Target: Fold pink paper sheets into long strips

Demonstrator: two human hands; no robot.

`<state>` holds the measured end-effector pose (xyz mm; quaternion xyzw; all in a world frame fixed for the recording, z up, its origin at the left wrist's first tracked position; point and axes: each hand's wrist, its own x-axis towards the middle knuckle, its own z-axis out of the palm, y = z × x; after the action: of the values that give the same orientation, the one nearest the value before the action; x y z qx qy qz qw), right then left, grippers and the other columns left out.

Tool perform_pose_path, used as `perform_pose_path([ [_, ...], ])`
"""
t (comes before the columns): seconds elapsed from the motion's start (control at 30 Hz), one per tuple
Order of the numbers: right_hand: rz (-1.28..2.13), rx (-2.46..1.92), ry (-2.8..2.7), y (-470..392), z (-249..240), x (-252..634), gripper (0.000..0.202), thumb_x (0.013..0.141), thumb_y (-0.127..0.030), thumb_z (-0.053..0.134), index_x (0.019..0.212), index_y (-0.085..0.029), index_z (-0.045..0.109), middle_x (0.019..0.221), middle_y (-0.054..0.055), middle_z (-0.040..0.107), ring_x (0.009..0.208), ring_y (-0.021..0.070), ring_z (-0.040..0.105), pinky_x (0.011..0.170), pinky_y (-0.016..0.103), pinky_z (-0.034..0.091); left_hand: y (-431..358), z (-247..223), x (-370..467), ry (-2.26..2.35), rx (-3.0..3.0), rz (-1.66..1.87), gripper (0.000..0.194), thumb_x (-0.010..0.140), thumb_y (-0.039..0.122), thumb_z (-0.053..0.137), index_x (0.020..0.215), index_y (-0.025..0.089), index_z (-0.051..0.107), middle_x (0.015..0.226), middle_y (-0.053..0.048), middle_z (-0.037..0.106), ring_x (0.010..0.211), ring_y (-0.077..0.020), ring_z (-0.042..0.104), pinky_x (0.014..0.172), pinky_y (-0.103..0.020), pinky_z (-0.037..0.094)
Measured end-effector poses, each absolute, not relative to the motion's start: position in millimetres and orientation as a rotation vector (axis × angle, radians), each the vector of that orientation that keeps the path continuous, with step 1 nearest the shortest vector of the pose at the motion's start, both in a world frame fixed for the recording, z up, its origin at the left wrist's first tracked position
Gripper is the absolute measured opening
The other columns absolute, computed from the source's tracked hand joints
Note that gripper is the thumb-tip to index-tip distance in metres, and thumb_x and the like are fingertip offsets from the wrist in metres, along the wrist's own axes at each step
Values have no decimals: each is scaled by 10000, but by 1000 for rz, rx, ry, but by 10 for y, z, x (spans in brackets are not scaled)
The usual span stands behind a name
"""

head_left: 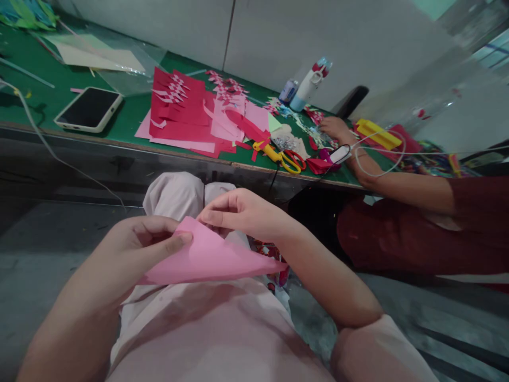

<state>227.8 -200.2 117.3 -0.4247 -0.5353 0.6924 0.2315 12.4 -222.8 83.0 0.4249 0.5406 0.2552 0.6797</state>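
A sheet of pink paper [210,257], folded into a triangle, is held above my lap. My left hand [147,249] grips its left side, thumb on the front face and fingers behind. At the top corner, my right hand [234,212] pinches with thumb and forefinger close together; its other fingers curl behind the paper and are partly hidden. The paper's long lower edge runs to a point on the right, under my right forearm.
On the green table [131,139] lie a phone [89,109], red paper sheets [175,124], yellow-handled scissors [278,156], paper strips and a white bottle [306,90]. To the right, a co-worker's hand [336,129] reaches over the table, beside a yellow object [377,133] and a white cable.
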Motion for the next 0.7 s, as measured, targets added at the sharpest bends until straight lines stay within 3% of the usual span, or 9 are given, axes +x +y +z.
perform_pose_path([
  [0.23, 1924, -1191, -1471, -1979, 1170, 2279, 297, 608, -335, 856, 781, -135, 722, 697, -21, 648, 632, 72, 570, 635, 204, 500, -2209, 838, 128, 1204, 984, 509, 353, 623, 503, 804, 764, 187, 732, 643, 2, 627, 574, -124, 528, 487, -192, 380],
  [0.7, 1892, -1117, -1596, -1978, 1171, 2296, 271, 649, -324, 832, 814, -139, 725, 757, 0, 669, 693, 85, 585, 653, 204, 491, -2187, 837, 135, 1130, 1095, 467, 379, 655, 540, 774, 744, 176, 721, 624, 4, 575, 560, -115, 485, 490, -194, 347],
])
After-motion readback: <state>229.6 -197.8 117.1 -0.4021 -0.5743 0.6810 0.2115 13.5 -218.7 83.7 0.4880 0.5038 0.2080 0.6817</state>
